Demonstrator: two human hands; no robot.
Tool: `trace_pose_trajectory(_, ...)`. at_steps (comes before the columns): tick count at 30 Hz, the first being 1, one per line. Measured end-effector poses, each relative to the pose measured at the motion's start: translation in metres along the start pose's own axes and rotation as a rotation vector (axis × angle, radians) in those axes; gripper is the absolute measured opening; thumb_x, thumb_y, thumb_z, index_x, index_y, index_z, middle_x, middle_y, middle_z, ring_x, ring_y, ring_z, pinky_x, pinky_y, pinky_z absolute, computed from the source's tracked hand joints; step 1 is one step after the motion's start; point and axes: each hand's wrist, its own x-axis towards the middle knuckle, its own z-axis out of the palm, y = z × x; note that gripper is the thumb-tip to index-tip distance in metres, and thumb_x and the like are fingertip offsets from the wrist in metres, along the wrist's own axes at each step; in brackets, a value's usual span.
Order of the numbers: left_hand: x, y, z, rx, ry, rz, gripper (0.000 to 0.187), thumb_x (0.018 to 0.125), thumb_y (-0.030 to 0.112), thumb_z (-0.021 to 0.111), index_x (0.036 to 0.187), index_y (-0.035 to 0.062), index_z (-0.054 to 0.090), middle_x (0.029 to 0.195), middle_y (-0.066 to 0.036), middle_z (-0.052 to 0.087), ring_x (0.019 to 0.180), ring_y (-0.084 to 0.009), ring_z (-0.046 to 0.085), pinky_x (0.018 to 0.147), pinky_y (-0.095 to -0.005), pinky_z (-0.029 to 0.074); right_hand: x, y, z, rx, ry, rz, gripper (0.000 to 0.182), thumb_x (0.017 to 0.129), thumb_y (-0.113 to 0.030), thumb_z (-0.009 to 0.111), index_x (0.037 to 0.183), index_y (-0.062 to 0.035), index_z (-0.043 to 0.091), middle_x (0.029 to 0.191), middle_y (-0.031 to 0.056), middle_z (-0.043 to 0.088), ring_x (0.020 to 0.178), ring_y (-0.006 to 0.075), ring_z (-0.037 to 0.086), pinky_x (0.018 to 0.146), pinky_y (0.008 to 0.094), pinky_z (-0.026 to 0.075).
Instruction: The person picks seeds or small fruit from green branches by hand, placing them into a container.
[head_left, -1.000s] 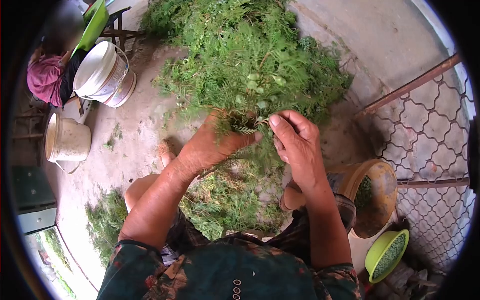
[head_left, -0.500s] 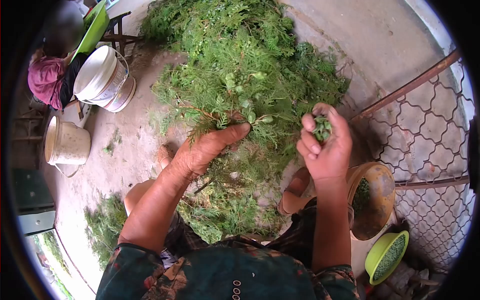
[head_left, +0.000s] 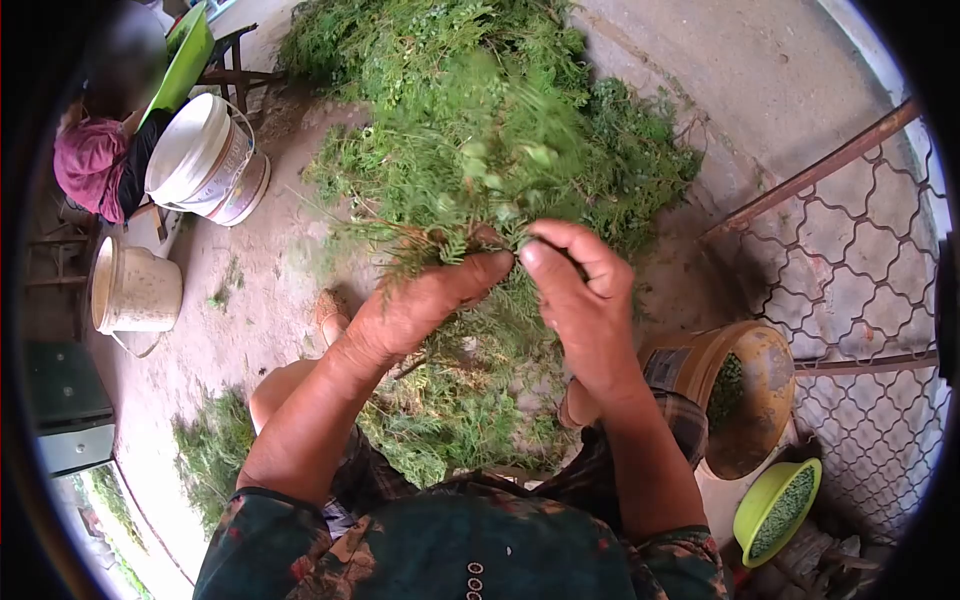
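Green sprigs (head_left: 480, 150) are seen, a brown bowl (head_left: 765, 375), a lime-green bowl (head_left: 760, 500), white buckets (head_left: 195, 150), a floral dark sleeve (head_left: 270, 540).

both hands (head_left: 500, 295) grip a leafy green sprig (head_left: 490, 170).

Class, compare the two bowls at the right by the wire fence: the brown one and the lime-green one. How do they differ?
The brown bowl is larger and deeper; the lime-green bowl is smaller and shallower. The brown bowl sits nearer the person's right hand; the lime-green bowl lies farther down, by the picture's lower edge. The brown bowl holds only a patch of green bits; the lime-green bowl looks nearly full. Both are round and tilted.
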Motion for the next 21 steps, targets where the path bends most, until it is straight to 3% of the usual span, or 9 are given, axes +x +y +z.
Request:
trace_pose_trajectory(2,0.004,-0.001,-0.006,-0.018,0.012,-0.1,0.025,0.085,0.023,0.061,0.101,0.0039,0.059,0.086,-0.002,0.058,0.078,-0.0128,0.052,0.068,-0.0286,0.043,0.002,-0.016,-0.012,0.842,0.06,0.502,0.021,0.089,-0.021,0.056,0.1,-0.0032,0.057,0.064,-0.0005,0.051,0.042,0.0049,0.038,0.038,0.0225,0.035)
trace_pose_trajectory(4,0.007,-0.001,-0.008,-0.226,-0.057,-0.057,0.027,0.084,0.023,0.062,0.104,0.004,0.058,0.086,-0.002,0.058,0.078,-0.0108,0.051,0.07,-0.0269,0.043,0.007,-0.007,-0.025,1.115,0.113,0.502,0.015,0.09,-0.023,0.052,0.098,-0.01,0.055,0.064,-0.0011,0.047,0.04,0.0042,0.031,0.036,0.0207,0.026)
trace_pose_trajectory(6,0.001,-0.001,-0.001,-0.326,0.1,-0.097,0.025,0.084,0.022,0.063,0.101,0.0044,0.058,0.08,0.0,0.056,0.071,-0.0089,0.047,0.064,-0.0246,0.04,0.008,-0.009,-0.026,1.219,0.098,0.526,0.014,0.09,-0.024,0.053,0.095,-0.0116,0.053,0.064,-0.0009,0.047,0.039,0.0047,0.03,0.036,0.0201,0.024)
trace_pose_trajectory(10,0.004,-0.006,-0.006,-0.276,0.047,-0.002,0.023,0.084,0.025,0.064,0.095,0.0063,0.057,0.072,0.004,0.051,0.063,-0.0063,0.042,0.057,-0.0224,0.035,0.005,-0.018,-0.019,1.192,0.094,0.632,0.019,0.089,-0.028,0.056,0.09,-0.0093,0.053,0.064,-0.0012,0.047,0.04,0.0043,0.032,0.037,0.0194,0.025)
trace_pose_trajectory(13,0.001,-0.001,-0.004,-0.276,0.017,0.021,0.022,0.082,0.026,0.066,0.091,0.0079,0.057,0.07,0.006,0.05,0.061,-0.0049,0.04,0.054,-0.0209,0.032,0.001,-0.015,-0.016,0.564,-0.016,0.547,0.03,0.088,-0.035,0.058,0.082,-0.005,0.055,0.065,0.0013,0.05,0.044,0.003,0.036,0.037,0.0175,0.027)
trace_pose_trajectory(16,0.002,-0.003,-0.004,-0.262,0.03,0.02,0.02,0.08,0.025,0.068,0.088,0.0098,0.058,0.07,0.006,0.05,0.06,-0.0045,0.04,0.053,-0.0202,0.031,-0.002,-0.013,-0.007,0.302,0.025,0.371,0.025,0.086,-0.022,0.062,0.091,0.0015,0.056,0.071,0.0001,0.051,0.061,0.0044,0.044,0.051,0.0205,0.038)
trace_pose_trajectory(18,0.003,-0.007,-0.003,-0.235,0.033,0.032,0.019,0.081,0.025,0.068,0.088,0.0106,0.058,0.07,0.006,0.05,0.06,-0.0046,0.04,0.055,-0.0205,0.031,-0.002,-0.011,-0.005,0.291,0.01,0.397,0.024,0.086,-0.02,0.063,0.091,0.0026,0.056,0.073,-0.0002,0.051,0.065,0.005,0.044,0.055,0.0212,0.039)
trace_pose_trajectory(20,0.004,-0.011,-0.002,-0.117,0.042,0.09,0.02,0.081,0.026,0.068,0.089,0.0113,0.058,0.072,0.006,0.051,0.063,-0.0051,0.042,0.057,-0.0214,0.033,-0.001,-0.009,-0.004,0.28,0.001,0.419,0.024,0.085,-0.018,0.064,0.092,0.0036,0.055,0.075,-0.0005,0.051,0.069,0.0057,0.044,0.059,0.0219,0.041)
trace_pose_trajectory(21,0.005,-0.016,-0.004,-0.094,0.058,0.092,0.024,0.084,0.025,0.066,0.096,0.0052,0.058,0.087,-0.001,0.058,0.085,-0.0118,0.051,0.079,-0.0279,0.042,-0.001,-0.009,-0.004,0.263,-0.017,0.405,0.023,0.085,-0.017,0.064,0.09,0.0034,0.055,0.075,0.0006,0.051,0.07,0.0058,0.044,0.06,0.0218,0.041)
